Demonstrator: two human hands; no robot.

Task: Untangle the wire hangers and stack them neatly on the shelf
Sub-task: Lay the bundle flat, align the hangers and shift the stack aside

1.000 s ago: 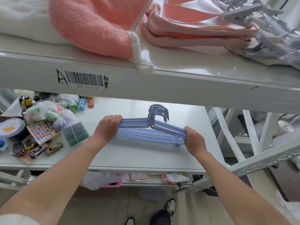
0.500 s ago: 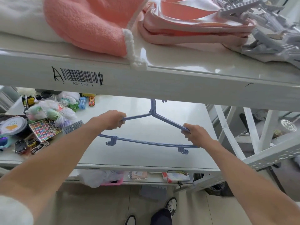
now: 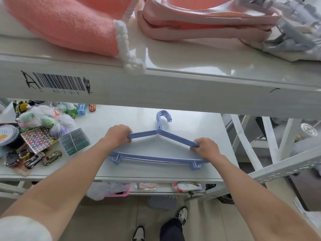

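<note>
Both arms bare, extended forward and slightly inward, forearms converging. Left hand (image 3: 118, 136): knuckles up, fingers curled closed around the left sloping shoulder of the stacked hangers (image 3: 160, 160). Right hand (image 3: 205, 148): knuckles up, fingers curled under, thumb side inward, gripping the right shoulder. Wrists roughly straight. Hands well apart. White sleeve edge visible at left upper arm.

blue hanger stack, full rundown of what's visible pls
The blue hangers are a bundle of several thin hangers, plastic-coated by the look, aligned so hooks, shoulders and bottom bars nest together. Hooks point away from the person; small notched clips hang near both ends of the bottom bars. The bundle is on or just above the white shelf. The left hand grips the left shoulder, the right hand the right.
</note>
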